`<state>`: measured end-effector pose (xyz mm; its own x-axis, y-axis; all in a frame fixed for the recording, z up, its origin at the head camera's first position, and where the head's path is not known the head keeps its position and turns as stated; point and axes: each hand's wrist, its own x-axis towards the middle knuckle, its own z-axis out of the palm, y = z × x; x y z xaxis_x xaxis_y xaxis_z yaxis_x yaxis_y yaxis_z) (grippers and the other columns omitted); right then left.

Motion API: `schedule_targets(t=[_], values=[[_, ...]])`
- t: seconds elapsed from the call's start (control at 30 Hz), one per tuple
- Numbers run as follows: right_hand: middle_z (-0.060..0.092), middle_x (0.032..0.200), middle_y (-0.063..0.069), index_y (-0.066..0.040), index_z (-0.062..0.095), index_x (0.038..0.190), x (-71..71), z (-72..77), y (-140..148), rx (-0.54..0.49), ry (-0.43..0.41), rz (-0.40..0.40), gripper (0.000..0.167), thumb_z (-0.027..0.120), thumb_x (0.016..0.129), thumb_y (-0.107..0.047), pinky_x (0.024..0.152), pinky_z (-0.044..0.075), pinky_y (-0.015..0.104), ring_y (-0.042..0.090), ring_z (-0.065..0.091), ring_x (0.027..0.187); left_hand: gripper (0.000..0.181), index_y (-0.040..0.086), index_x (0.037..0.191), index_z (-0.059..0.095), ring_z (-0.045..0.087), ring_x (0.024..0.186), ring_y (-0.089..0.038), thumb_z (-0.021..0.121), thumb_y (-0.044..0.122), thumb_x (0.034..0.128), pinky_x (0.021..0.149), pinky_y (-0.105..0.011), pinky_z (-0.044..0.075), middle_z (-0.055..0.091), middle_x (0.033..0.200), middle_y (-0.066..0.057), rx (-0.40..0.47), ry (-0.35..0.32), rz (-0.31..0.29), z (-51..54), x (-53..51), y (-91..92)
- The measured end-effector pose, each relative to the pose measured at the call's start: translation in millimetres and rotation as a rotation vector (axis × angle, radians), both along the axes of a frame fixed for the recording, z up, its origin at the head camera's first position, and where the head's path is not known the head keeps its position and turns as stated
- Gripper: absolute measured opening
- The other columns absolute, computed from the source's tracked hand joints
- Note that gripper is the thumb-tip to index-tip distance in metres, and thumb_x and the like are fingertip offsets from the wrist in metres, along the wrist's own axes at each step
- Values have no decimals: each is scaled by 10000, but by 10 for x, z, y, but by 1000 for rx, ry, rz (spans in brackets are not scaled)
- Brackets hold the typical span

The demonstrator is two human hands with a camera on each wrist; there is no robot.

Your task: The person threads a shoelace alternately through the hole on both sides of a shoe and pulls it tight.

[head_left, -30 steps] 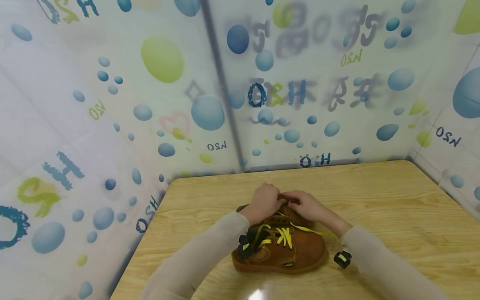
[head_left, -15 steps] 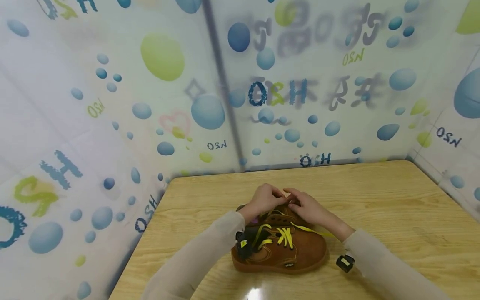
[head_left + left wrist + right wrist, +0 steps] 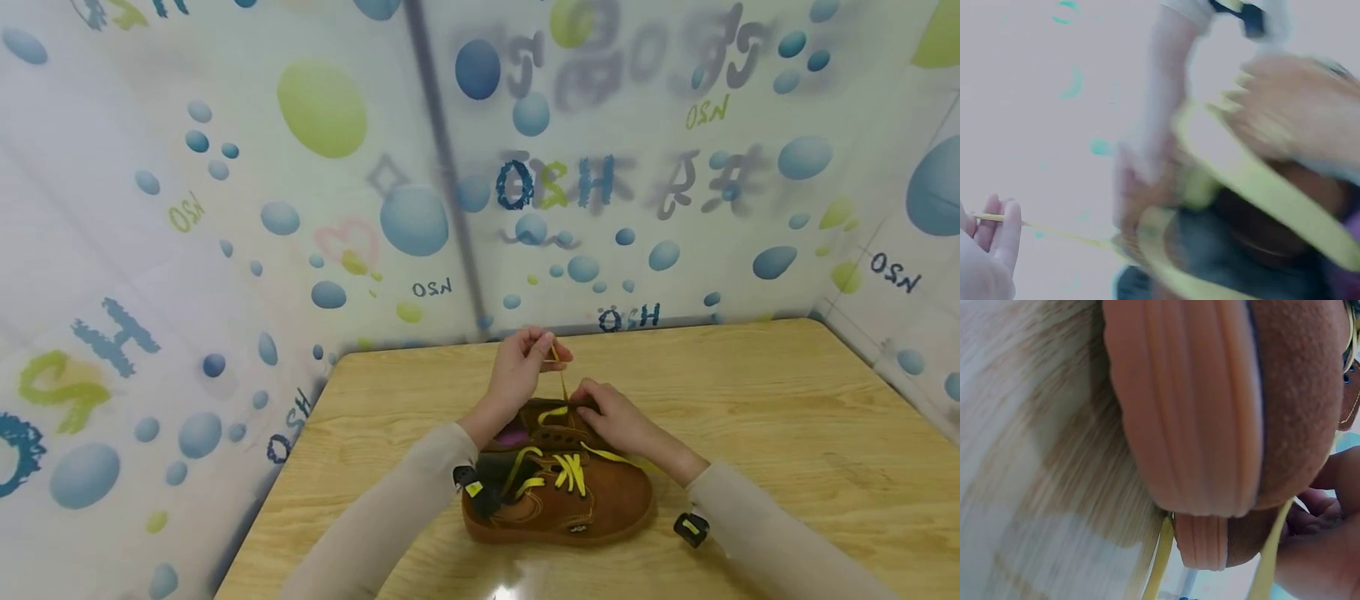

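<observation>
Two brown shoes with yellow laces lie side by side on the table. My left hand (image 3: 517,367) is raised above the far shoe (image 3: 558,435) and pinches a yellow shoelace (image 3: 563,383), which runs taut down to that shoe's eyelets. In the left wrist view the same shoelace (image 3: 1066,235) stretches from my fingertips to the shoe. My right hand (image 3: 618,417) grips the far shoe's upper near the eyelets, its fingers curled; the exact contact is partly hidden. Closer to me, the near shoe (image 3: 622,496) has its lace crossed over the front, one end lying loose.
The wooden table (image 3: 795,417) carries both shoes. Behind it hangs a patterned curtain (image 3: 645,208). A loose yellow lace (image 3: 1266,569) passes close to my right hand in the right wrist view. Each wrist wears a small black camera, such as the right camera (image 3: 691,528).
My left hand has risen from the far shoe, drawing the yellow shoelace up with it. The right hand has stayed at the shoe's upper. Both shoes lie where they were.
</observation>
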<state>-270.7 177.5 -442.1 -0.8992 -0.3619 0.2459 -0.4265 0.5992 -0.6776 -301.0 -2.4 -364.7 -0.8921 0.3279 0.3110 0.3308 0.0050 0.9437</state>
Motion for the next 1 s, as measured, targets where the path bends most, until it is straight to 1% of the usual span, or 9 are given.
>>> schedule_targets(t=[0.13,0.23,0.3,0.4,0.53,0.67,0.8,0.87,1.0], values=[[650,1062,134,-77,616,1048,28,30,-1,26,14,-11,102,534,997,-42,854,505,487,306,592,1007,223,-47,1030,567,712,815,-81,466,151,1049,842,-351,602,702,889,-96,182,103,-17,363,89,-81],[646,1067,137,-72,617,1063,38,32,4,42,9,-11,113,530,999,-39,843,511,472,303,591,1005,207,-20,1010,566,715,818,-76,481,166,1046,827,-323,602,696,848,53,265,223,-19,607,172,-158],[643,1070,138,-70,616,1070,41,25,7,47,-2,-16,117,528,1000,-38,837,513,458,298,589,1006,189,8,997,570,716,822,-82,488,171,1044,816,-310,601,700,845,80,299,284,-16,725,222,-204],[640,1074,136,-73,614,1075,41,15,20,52,-8,-23,119,527,1001,-40,830,514,445,295,586,1012,173,20,983,573,714,811,-90,495,164,1039,812,-298,599,705,838,87,308,320,-21,817,281,-249],[646,1065,128,-77,610,1065,31,12,39,52,0,-27,111,531,997,-39,825,509,447,292,587,1008,214,-49,1005,574,701,782,-77,507,152,1033,798,-297,599,701,815,91,231,296,-74,786,305,-261],[652,1059,120,-73,604,1061,31,11,50,44,9,-24,94,552,988,-46,823,511,444,284,605,998,198,-64,1032,630,663,730,-59,549,116,1012,741,-301,597,689,796,-28,-3,334,-140,636,317,-261],[675,1045,100,-70,636,1058,122,31,50,-31,37,-117,101,577,977,-51,801,540,387,237,643,946,153,32,1031,718,634,718,-60,596,112,986,678,-215,556,714,856,-93,-386,484,-175,428,280,-273],[694,1010,72,-87,667,1031,190,78,44,-76,38,-158,103,586,973,-59,758,540,330,182,647,880,159,86,1051,739,639,748,-72,600,124,983,676,-181,533,734,923,-53,-589,532,-194,325,240,-282],[701,974,21,-128,711,999,300,183,41,-53,11,-59,121,608,958,-78,706,497,252,74,605,815,211,124,1120,739,680,894,-131,587,71,983,777,-207,550,737,1053,-23,-920,589,-206,165,175,-318]])
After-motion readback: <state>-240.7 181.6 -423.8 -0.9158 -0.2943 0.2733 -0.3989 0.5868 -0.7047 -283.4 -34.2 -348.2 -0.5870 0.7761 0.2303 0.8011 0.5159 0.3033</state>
